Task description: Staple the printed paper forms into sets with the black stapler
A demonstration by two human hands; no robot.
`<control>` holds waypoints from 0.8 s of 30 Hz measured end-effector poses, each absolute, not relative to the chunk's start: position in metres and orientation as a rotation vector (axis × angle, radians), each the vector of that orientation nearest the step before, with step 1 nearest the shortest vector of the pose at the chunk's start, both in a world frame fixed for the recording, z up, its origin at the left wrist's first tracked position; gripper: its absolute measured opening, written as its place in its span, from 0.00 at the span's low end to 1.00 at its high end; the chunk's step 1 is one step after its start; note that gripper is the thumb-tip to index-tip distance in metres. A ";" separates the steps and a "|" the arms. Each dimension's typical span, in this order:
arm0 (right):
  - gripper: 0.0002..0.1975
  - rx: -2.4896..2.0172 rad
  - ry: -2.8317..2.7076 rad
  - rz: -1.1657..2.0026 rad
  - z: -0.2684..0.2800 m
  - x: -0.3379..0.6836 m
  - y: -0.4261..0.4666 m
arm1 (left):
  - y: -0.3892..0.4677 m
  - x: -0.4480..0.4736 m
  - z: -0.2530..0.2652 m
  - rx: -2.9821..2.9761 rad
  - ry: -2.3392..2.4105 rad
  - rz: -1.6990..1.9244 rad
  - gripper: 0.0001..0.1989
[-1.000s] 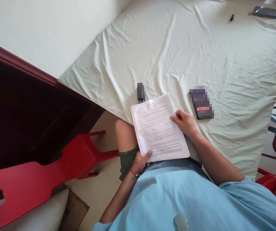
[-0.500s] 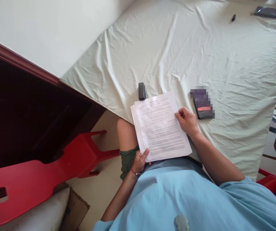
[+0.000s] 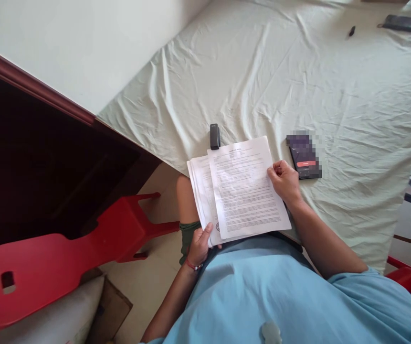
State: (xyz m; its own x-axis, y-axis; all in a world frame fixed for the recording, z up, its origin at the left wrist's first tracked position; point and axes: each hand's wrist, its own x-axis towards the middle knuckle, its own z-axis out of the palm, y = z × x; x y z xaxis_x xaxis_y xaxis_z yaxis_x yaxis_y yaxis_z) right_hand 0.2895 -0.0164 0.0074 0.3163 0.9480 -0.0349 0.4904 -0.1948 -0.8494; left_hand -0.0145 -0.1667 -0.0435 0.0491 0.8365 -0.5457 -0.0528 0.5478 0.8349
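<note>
A printed sheet of paper (image 3: 250, 191) lies over the right part of a stack of papers (image 3: 201, 186), both at the near edge of the cloth-covered table. My right hand (image 3: 284, 180) pinches the top sheet by its right edge. At the lower left corner of the stack, my left hand (image 3: 201, 243) is closed, thumb on top and fingers underneath. Just beyond the sheet's upper left corner sits a black stapler (image 3: 214, 136). To the right of my right hand lies a phone (image 3: 304, 155) with a lit screen, partly blurred out.
A pale wrinkled cloth (image 3: 226, 86) covers the table. At its far right lie a dark case (image 3: 405, 23) and a small black object (image 3: 352, 31). A red plastic chair (image 3: 40, 277) stands at the left, beside a cardboard box (image 3: 110, 310). Another red chair (image 3: 404, 277) shows at the right.
The top sheet has slid right in my right hand, uncovering more of the stack. My left hand has drawn the stack slightly to the left.
</note>
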 end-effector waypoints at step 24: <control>0.14 -1.809 -1.455 0.839 0.007 0.293 -0.014 | -0.161 -0.034 -0.038 0.611 1.370 0.796 0.31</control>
State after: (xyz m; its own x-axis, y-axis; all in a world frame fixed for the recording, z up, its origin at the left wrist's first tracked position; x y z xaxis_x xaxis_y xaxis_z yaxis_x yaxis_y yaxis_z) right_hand 0.2933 -0.0145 0.0069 0.1750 0.9816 -0.0768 0.5580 -0.1631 -0.8137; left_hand -0.0342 -0.1615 -0.0384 0.0192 0.7920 -0.6103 -0.1376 0.6067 0.7830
